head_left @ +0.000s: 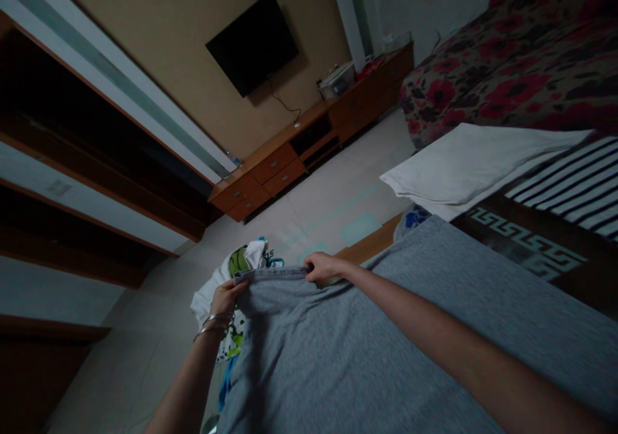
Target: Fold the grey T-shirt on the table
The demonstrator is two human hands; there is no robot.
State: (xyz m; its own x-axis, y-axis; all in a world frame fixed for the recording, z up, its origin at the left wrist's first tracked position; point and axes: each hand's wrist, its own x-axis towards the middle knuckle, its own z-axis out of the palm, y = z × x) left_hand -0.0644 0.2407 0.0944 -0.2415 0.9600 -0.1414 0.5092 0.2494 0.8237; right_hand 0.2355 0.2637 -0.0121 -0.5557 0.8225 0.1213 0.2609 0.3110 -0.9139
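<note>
A large grey knit garment [309, 350] spreads across the foreground and over the table's near part. My left hand [225, 297], with bangles at the wrist, pinches the left corner of its far hem. Farther right along that same edge, my right hand [322, 266] is closed on the fabric. Between the two hands the hem is stretched fairly straight. My right forearm passes over the cloth. Whether the garment is a shirt or something else I cannot tell.
Piled clothes [212, 289] lie beyond my left hand. Folded white cloth [458, 163] and a striped garment [574, 186] rest on the dark patterned table [526, 241]. Beyond stand a floral sofa [483, 80], a wooden TV cabinet [277, 173] and a wall-mounted television [253, 44].
</note>
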